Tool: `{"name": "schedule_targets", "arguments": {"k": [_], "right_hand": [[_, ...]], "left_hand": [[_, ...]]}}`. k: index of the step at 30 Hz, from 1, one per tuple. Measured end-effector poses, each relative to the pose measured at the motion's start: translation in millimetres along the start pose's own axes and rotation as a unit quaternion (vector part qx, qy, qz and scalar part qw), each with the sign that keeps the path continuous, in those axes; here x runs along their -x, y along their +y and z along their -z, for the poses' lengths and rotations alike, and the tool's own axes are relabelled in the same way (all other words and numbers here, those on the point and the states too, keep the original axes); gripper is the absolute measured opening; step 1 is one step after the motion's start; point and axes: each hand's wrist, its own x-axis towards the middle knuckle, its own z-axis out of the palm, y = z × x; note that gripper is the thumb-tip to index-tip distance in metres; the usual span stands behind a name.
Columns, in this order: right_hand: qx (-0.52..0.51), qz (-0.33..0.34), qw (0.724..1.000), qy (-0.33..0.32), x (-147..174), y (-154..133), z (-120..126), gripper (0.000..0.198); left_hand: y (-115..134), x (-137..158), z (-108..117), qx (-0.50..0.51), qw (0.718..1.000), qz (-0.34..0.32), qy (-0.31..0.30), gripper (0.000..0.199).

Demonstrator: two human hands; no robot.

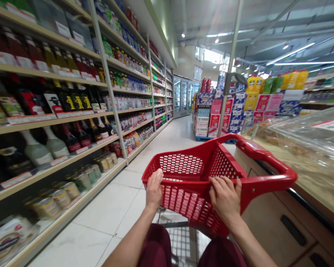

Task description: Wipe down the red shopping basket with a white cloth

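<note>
A red plastic shopping cart (183,196) stands sideways right in front of me, its handle at the right and its perforated basket at the left. My left hand (154,189) is closed over the near rim at the basket's left corner. Farther right along that same rim, my right hand (225,196) is curled with its fingertips over the edge. The part of the basket that shows holds no goods. Below it, the dark lower frame of the cart partly shows between my knees.
Shelves of bottles and cans (78,100) line the left side. At the right is a counter (284,218) with clear-covered goods, close to the cart handle. Stacked drink boxes (219,115) stand ahead around a pole. Glass-door fridges (180,94) are at the far end of the tiled aisle (122,200).
</note>
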Motion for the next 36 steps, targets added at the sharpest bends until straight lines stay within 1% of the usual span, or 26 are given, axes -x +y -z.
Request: {"name": "schedule_targets", "arguments": {"k": [2, 3, 4, 5, 6, 7, 9, 10, 11, 12, 15, 16, 17, 19, 21, 22, 23, 24, 25, 28, 29, 30, 32, 34, 35, 36], "right_hand": [[0.001, 0.0, 1.0, -0.005, -0.1, 2.1, 0.8, 0.025], [0.001, 0.004, 1.0, -0.01, -0.2, 3.6, 1.9, 0.025], [0.0, 0.009, 1.0, -0.016, -0.2, 5.0, 3.3, 0.026], [-0.001, 0.014, 1.0, -0.021, -0.3, 6.1, 4.7, 0.026], [-0.001, 0.018, 1.0, -0.025, -0.3, 6.7, 5.9, 0.026], [-0.002, 0.021, 0.999, -0.028, -0.4, 6.6, 6.6, 0.027], [0.0, 0.02, 0.999, -0.028, -0.7, 4.7, 6.5, 0.027], [0.003, 0.016, 1.0, -0.027, -0.9, 3.4, 5.8, 0.026], [0.006, 0.012, 1.0, -0.025, -1.1, 2.1, 5.1, 0.025], [0.01, 0.008, 1.0, -0.023, -1.4, 1.3, 4.5, 0.025], [0.017, 0.012, 1.0, -0.024, -1.8, 2.3, 5.2, 0.025], [0.018, 0.018, 0.999, -0.026, -1.8, 3.4, 6.2, 0.026], [0.017, 0.025, 0.999, -0.03, -1.8, 4.4, 7.3, 0.027], [0.016, 0.035, 0.999, -0.036, -1.7, 5.0, 8.8, 0.028], [0.017, 0.031, 0.999, -0.036, -1.6, 3.4, 8.0, 0.027], [0.02, 0.023, 0.999, -0.035, -1.6, 2.0, 7.0, 0.026], [0.024, 0.016, 0.999, -0.035, -1.6, 0.7, 5.8, 0.026], [0.027, 0.009, 0.999, -0.035, -1.6, -0.2, 4.8, 0.025], [0.029, 0.007, 0.999, -0.036, -1.6, -0.6, 4.1, 0.025], [0.03, 0.018, 0.998, -0.043, -1.5, 1.5, 5.7, 0.027], [0.028, 0.025, 0.998, -0.046, -1.5, 2.7, 7.0, 0.027], [0.027, 0.031, 0.998, -0.049, -1.4, 3.5, 8.3, 0.028], [0.023, 0.037, 0.998, -0.051, -1.2, 3.5, 9.7, 0.028], [0.025, 0.029, 0.998, -0.045, -1.2, 1.5, 8.5, 0.027], [0.029, 0.021, 0.999, -0.039, -1.2, 0.3, 7.3, 0.026], [0.033, 0.014, 0.999, -0.035, -1.1, -0.6, 6.0, 0.026]], "left_hand": [[21.6, -0.9, -8.9, 0.031, 0.997, -0.051, -0.038, 0.051], [28.5, -1.4, -11.1, 0.044, 0.994, -0.078, -0.055, 0.049], [30.7, -1.8, -10.9, 0.052, 0.991, -0.1, -0.066, 0.048], [27.9, -2.1, -8.4, 0.057, 0.99, -0.113, -0.069, 0.047], [21.0, -2.3, -4.0, 0.058, 0.99, -0.112, -0.063, 0.047], [12.0, -2.5, 1.2, 0.055, 0.992, -0.097, -0.052, 0.048], [-3.2, -3.0, 10.0, 0.041, 0.998, -0.04, -0.018, 0.053], [-5.5, -3.4, 11.7, 0.035, 0.999, -0.015, -0.001, 0.055], [-3.2, -3.8, 11.3, 0.035, 0.999, -0.009, 0.006, 0.056], [3.0, -4.2, 8.8, 0.041, 0.999, -0.021, 0.001, 0.056], [25.0, -5.6, -1.6, 0.07, 0.989, -0.117, -0.051, 0.053], [26.3, -5.9, -2.6, 0.072, 0.986, -0.138, -0.066, 0.052], [22.6, -6.0, -1.4, 0.069, 0.985, -0.143, -0.07, 0.051], [3.1, -5.0, 5.9, 0.045, 0.992, -0.105, -0.052, 0.051], [-18.6, -3.3, 14.3, 0.01, 1.0, -0.022, 0.0, 0.053], [-24.4, -2.4, 16.6, -0.002, 1.0, 0.01, 0.017, 0.054], [-25.1, -1.6, 17.0, -0.007, 0.999, 0.028, 0.023, 0.056], [-20.9, -1.3, 15.5, -0.003, 1.0, 0.024, 0.014, 0.057], [-13.1, -1.3, 12.5, 0.008, 1.0, 0.001, -0.005, 0.058], [9.8, -3.4, 4.1, 0.052, 0.991, -0.101, -0.065, 0.058], [11.1, -4.0, 3.9, 0.056, 0.989, -0.116, -0.074, 0.057], [8.2, -4.1, 5.4, 0.051, 0.99, -0.11, -0.071, 0.056], [-4.7, -3.2, 10.8, 0.025, 0.998, -0.048, -0.031, 0.057], [-14.3, -1.6, 14.4, 0.003, 1.0, 0.013, 0.015, 0.058], [-13.9, -0.9, 14.3, 0.002, 1.0, 0.019, 0.023, 0.059], [-9.9, -0.6, 13.0, 0.01, 1.0, 0.003, 0.013, 0.059]]}}
